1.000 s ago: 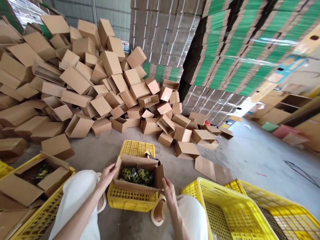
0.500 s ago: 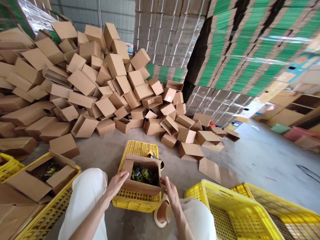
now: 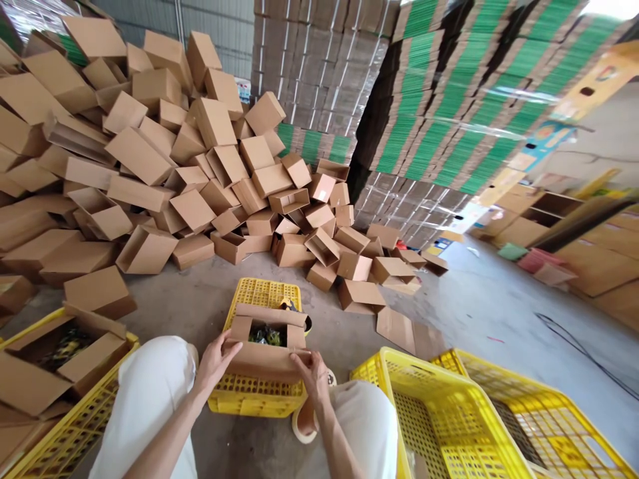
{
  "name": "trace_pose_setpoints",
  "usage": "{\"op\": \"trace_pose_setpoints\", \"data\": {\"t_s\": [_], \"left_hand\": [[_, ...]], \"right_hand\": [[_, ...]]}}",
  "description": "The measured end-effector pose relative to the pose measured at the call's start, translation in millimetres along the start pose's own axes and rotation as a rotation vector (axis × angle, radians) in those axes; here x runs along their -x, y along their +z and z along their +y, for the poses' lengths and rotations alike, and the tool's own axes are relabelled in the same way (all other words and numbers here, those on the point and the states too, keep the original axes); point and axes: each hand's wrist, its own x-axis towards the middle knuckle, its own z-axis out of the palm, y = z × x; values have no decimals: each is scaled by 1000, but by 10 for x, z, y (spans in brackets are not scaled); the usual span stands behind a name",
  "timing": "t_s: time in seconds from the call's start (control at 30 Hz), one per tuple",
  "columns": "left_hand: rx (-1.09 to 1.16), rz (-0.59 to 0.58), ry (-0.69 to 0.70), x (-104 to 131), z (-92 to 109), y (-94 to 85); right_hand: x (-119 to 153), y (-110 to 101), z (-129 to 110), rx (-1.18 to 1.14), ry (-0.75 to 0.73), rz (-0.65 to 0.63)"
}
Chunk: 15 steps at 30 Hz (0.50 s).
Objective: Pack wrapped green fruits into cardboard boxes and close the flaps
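An open cardboard box (image 3: pixel 267 364) rests on an upturned yellow plastic crate (image 3: pixel 254 404) in front of my knees. Small dark green and yellowish items in shiny wrapping (image 3: pixel 268 335) lie inside it. Its side flaps are folded inward, while the near flap slants toward me and the far flap stands up. My left hand (image 3: pixel 214 362) is closed on the near left corner. At the near right corner my right hand (image 3: pixel 313 374) has its thumb on the near flap and its fingers curled by the edge. Behind the box a yellow and black tool (image 3: pixel 290 306) is partly hidden.
A large heap of empty cardboard boxes (image 3: pixel 214 166) spreads beyond the crate. Left of me, a yellow crate (image 3: pixel 84 432) carries another filled open box (image 3: pixel 97 356). Yellow crates (image 3: pixel 439 426) stand on my right. Tall stacks of flattened cardboard (image 3: pixel 424 106) rise behind.
The box's side flaps have come inward, narrowing the opening. My hands have shifted to its near corners, the right one moving onto the near flap. The camera view has turned right.
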Motion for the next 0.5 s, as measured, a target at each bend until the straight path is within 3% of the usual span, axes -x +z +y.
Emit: {"op": "trace_pose_setpoints", "data": {"t_s": [0.1,0.27,0.5], "left_hand": [[3,81,28,-23,-97,90],[58,114,-48,-97,-330,196],[227,66,-169,-208,-441,295]], "right_hand": [[-24,109,122,21,28,110],[-129,230,272,69,37,99],[-418,344,90,15,-26,35]]}}
